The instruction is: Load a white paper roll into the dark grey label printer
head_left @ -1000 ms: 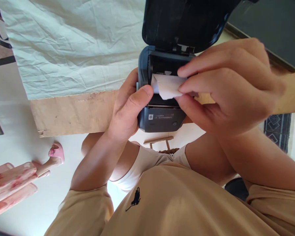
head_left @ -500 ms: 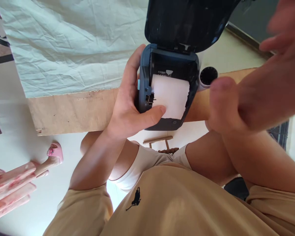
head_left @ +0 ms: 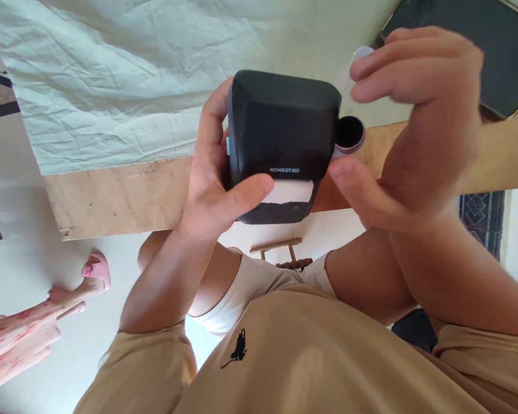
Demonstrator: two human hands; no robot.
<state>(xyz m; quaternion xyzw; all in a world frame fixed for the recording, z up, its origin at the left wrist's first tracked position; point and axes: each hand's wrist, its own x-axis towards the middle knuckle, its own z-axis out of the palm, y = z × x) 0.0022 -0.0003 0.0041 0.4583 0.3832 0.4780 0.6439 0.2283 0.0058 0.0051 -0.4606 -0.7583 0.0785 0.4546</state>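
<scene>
Wooden counter (head_left: pixel 121 201), part-covered w/ pale cloth (head_left: pixel 133 92). Black printer (head_left: pixel 280 144) held over its edge, lid down, latching can't be told. Hands: L hand (head_left: pixel 216 187) wraps the printer's side; R hand (head_left: pixel 427 121) spread wide, nothing held AFAICT. Dark-ended cylinder (head_left: pixel 349 135) just beside. White paper strip (head_left: pixel 291 191) out front, by L thumb. Step's prob. closing up; next move likely calls for R pressing, L steadying.

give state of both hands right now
Left hand: holding the black printer.
Right hand: open, nothing visibly gripped.
</scene>
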